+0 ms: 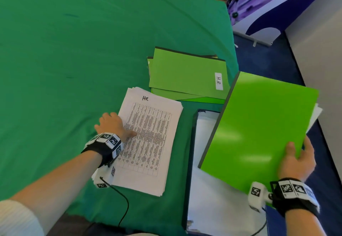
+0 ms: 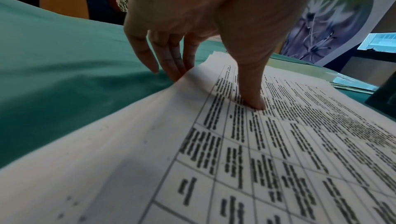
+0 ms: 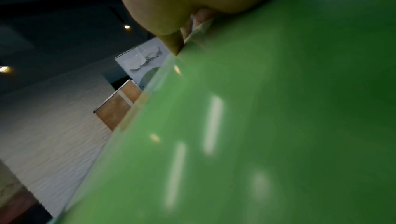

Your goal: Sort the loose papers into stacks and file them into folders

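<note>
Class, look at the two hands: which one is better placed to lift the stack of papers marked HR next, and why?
Left. The left hand already grips the paper stack, thumb on top and fingers under its edge, while the right hand is occupied holding a green folder.

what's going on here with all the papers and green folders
A person is filing papers at a table with a green cloth. The left hand pinches the edge of a paper stack marked "HR", thumb on top and fingers under the edge. The right hand holds a green folder tilted above an open box, with white sheets showing at its far edge. More folders lie piled behind the stack, the top one labelled "H.R".
</note>
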Demonstrator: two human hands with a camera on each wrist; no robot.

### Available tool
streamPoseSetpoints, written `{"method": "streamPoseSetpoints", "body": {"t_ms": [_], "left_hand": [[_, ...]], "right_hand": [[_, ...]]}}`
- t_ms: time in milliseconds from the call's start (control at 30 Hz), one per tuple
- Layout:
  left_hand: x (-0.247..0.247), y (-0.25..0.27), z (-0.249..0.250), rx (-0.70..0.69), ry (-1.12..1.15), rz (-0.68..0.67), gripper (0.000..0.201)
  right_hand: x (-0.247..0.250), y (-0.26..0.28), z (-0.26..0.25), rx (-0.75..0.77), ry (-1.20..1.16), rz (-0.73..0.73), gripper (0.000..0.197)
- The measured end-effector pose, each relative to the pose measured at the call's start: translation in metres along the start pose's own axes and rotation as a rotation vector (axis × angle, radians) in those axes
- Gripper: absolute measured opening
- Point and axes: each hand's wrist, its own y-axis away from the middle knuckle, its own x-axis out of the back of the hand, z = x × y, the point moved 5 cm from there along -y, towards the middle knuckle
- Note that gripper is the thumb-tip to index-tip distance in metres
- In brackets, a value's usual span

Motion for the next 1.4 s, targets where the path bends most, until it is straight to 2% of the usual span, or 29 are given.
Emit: {"method": "streamPoseSetpoints", "body": {"t_ms": [100, 200, 300, 367, 467, 567, 700, 800, 867, 933, 1000, 1100, 1200, 1300, 1400], "left_hand": [[0.001, 0.002, 0.003, 0.007, -0.034, -0.008, 0.102], [0.001, 0.001, 0.002, 0.016, -0.035, -0.014, 0.104], [0.001, 0.002, 0.001, 0.025, -0.042, -0.016, 0.106], [0.002, 0.004, 0.000, 0.040, -0.070, -0.008, 0.109], [0.004, 0.007, 0.000, 0.028, -0.079, 0.037, 0.105], [0.003, 0.006, -0.004, -0.017, -0.011, 0.053, 0.095], [0.002, 0.002, -0.012, -0.097, 0.212, 0.012, 0.086], [0.006, 0.002, -0.014, -0.198, 0.243, 0.002, 0.076], [0.013, 0.002, -0.015, -0.268, 0.206, 0.059, 0.059], [0.019, 0.002, -0.016, -0.333, 0.150, 0.115, 0.038], [0.019, 0.001, -0.018, -0.372, 0.095, 0.094, 0.029], [0.015, -0.001, -0.022, -0.345, 0.166, 0.017, 0.042], [0.008, -0.006, -0.028, -0.273, 0.259, -0.035, 0.053], [0.007, -0.009, -0.029, -0.278, 0.274, -0.069, 0.037], [0.012, -0.010, -0.029, -0.286, 0.378, -0.091, 0.033]], "right_hand": [[0.006, -0.006, -0.016, 0.092, 0.028, -0.019, 0.042], [-0.008, -0.003, -0.018, 0.119, 0.138, -0.163, 0.041], [-0.032, 0.009, 0.001, 0.071, 0.276, -0.290, 0.039], [-0.048, 0.020, 0.014, 0.099, 0.417, -0.362, 0.046], [-0.059, 0.038, 0.009, 0.148, 0.576, -0.323, 0.056], [-0.071, 0.063, -0.035, 0.340, 0.497, -0.241, 0.049], [-0.089, 0.110, -0.106, 0.593, 0.331, -0.195, 0.037], [-0.117, 0.165, -0.145, 0.683, 0.265, -0.317, 0.027], [-0.141, 0.207, -0.153, 0.713, 0.259, -0.462, 0.022], [-0.168, 0.243, -0.148, 0.666, 0.308, -0.667, 0.024], [-0.194, 0.271, -0.137, 0.549, 0.396, -0.895, 0.031], [-0.221, 0.295, -0.125, 0.293, 0.445, -1.142, 0.051], [-0.230, 0.303, -0.131, 0.110, 0.401, -1.190, 0.066], [-0.232, 0.303, -0.143, -0.008, 0.330, -1.173, 0.075], [-0.231, 0.301, -0.150, -0.115, 0.277, -1.128, 0.079]]}}
